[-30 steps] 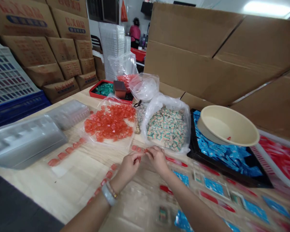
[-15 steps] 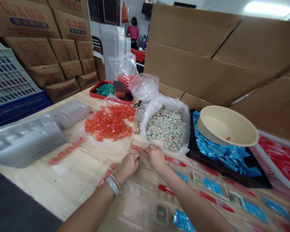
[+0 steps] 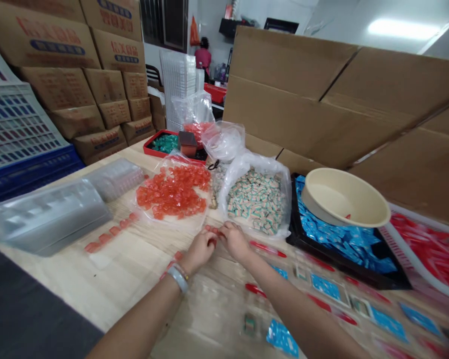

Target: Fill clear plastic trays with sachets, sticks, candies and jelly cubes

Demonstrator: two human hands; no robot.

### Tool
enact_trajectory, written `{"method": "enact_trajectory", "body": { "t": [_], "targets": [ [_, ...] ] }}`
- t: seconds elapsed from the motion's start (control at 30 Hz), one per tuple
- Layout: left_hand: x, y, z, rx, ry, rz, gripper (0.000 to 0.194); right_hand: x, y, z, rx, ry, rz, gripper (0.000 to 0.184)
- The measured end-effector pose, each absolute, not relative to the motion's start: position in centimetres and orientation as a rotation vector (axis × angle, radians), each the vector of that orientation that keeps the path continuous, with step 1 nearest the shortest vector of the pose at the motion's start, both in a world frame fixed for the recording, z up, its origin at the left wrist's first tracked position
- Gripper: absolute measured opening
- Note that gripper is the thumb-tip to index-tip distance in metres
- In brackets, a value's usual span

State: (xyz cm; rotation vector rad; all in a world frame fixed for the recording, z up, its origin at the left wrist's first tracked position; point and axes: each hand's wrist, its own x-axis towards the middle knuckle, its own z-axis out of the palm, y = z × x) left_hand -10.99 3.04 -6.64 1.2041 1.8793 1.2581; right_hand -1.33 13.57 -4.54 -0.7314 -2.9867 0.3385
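Note:
My left hand (image 3: 200, 249) and my right hand (image 3: 234, 240) meet over the table's middle, with fingers closed and fingertips nearly touching. Small red translucent pieces (image 3: 211, 229) show at the fingertips; whether either hand grips one is hidden. Beyond my hands, a heap of such red pieces (image 3: 172, 192) lies on clear plastic. To its right is an open plastic bag (image 3: 286, 199) of small green-and-beige striped pieces (image 3: 256, 202). A few more red pieces (image 3: 175, 257) lie partly behind my left wrist. Another row of red pieces (image 3: 112, 232) runs along the left side.
Clear plastic trays (image 3: 52, 214) are stacked at left. On the right are a black tray (image 3: 294, 234) of blue packets (image 3: 322, 239), a cream basin (image 3: 344, 197) resting over it, and a white basket (image 3: 415, 259) of red items. Filled clear trays with blue packets (image 3: 325, 285) cover the near right.
The view has tilted up slightly and shifted. My right fingers have moved a little left, closer to my left fingertips, covering more of the red pieces there.

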Motion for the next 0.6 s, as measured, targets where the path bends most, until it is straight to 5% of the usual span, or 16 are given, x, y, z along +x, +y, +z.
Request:
{"method": "enact_trajectory", "body": {
  "t": [0.13, 0.33, 0.6],
  "targets": [
    [-10.7, 2.5, -5.9, 1.065, 1.809, 1.302, 0.017, 0.4, 12.7, -3.3, -0.778, -2.761, 0.501, 0.031],
    [-8.4, 3.6, -4.4, 0.524, 1.251, 1.375, 0.029, 3.5, 12.0, -2.8, -0.605, -2.334, 1.210, 0.016],
    [-9.0, 6.4, -2.1, 0.549, 1.257, 1.323, 0.016, 1.8, 14.4, -0.7, -0.636, -2.272, 1.269, 0.006]
  ]
}}
